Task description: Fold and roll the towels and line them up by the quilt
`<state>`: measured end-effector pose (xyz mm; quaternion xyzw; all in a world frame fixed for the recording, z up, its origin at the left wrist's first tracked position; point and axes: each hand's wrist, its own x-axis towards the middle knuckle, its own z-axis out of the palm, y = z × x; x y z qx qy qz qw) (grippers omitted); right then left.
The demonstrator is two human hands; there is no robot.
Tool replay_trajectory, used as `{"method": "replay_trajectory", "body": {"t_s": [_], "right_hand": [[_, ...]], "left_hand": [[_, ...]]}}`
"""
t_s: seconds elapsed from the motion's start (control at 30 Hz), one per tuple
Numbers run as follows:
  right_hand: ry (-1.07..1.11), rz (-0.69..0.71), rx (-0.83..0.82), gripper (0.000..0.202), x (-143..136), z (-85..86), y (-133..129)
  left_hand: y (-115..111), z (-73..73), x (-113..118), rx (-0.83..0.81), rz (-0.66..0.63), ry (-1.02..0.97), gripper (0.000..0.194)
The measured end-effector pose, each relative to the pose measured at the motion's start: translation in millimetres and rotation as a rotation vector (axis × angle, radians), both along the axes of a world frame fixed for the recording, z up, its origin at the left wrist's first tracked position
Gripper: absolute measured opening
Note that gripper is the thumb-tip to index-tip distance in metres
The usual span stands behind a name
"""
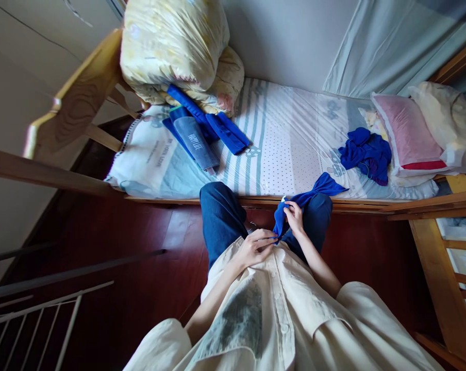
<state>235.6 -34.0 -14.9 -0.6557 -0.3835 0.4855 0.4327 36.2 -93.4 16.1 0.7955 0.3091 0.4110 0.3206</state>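
A long blue cloth [308, 198] is draped over my right knee, its far end reaching to the edge of the bed. My right hand [294, 216] pinches it close to a small white tag [283, 199]. Beside my lap, my left hand [256, 248] has its fingertips closed on the cloth's near end, in front of my shirt. The cloth hangs bunched and narrow between the two hands. Its exact kind I cannot make out.
On the bed [279, 129] lie several folded blue cloths [228, 133] with a grey-blue one [196, 141] lettered "HAPPY LIFE". A crumpled blue heap [366, 154] sits by the pink pillow [406, 131]. A yellow quilt [175, 46] is piled by the wooden headboard [78, 93].
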Motion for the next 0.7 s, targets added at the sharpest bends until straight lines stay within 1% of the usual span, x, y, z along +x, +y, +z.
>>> {"method": "replay_trajectory", "body": {"t_s": [0.07,0.2,0.27,0.33,0.4,0.47,0.53,0.57,0.63,0.7], "right_hand": [[-0.080,0.027,0.104,0.031,-1.8,14.8,-4.2],[-0.247,0.135,0.299,0.029,-5.1,55.6,-10.9],[-0.298,0.207,0.412,0.026,-9.1,74.6,-13.5],[-0.353,0.272,0.536,0.025,-16.8,89.9,-16.5],[-0.417,0.358,0.655,0.025,-27.9,101.9,-20.4],[-0.493,0.466,0.760,0.022,-40.7,111.5,-24.8],[-0.570,0.537,0.837,0.015,-51.7,119.5,-28.9],[-0.595,0.545,0.863,0.012,-55.7,122.7,-30.7],[-0.597,0.524,0.887,0.009,-59.7,127.3,-34.2],[-0.549,0.487,0.895,0.015,-58.9,128.5,-37.8]], "left_hand": [[4.8,1.4,-8.2,-0.036,0.056,0.008,0.021],[23.1,1.8,-30.5,-0.067,0.247,0.061,0.019],[34.2,6.3,-38.5,-0.041,0.368,0.093,0.020],[42.7,16.2,-41.4,0.021,0.439,0.113,0.029],[46.3,30.3,-39.1,0.099,0.427,0.112,0.039],[45.2,46.2,-33.8,0.170,0.343,0.094,0.037],[41.5,61.3,-28.5,0.217,0.264,0.079,0.035],[39.5,68.3,-26.4,0.229,0.247,0.077,0.036],[36.5,80.8,-23.8,0.241,0.268,0.085,0.038],[35.8,91.5,-23.0,0.255,0.309,0.084,0.037]]}}
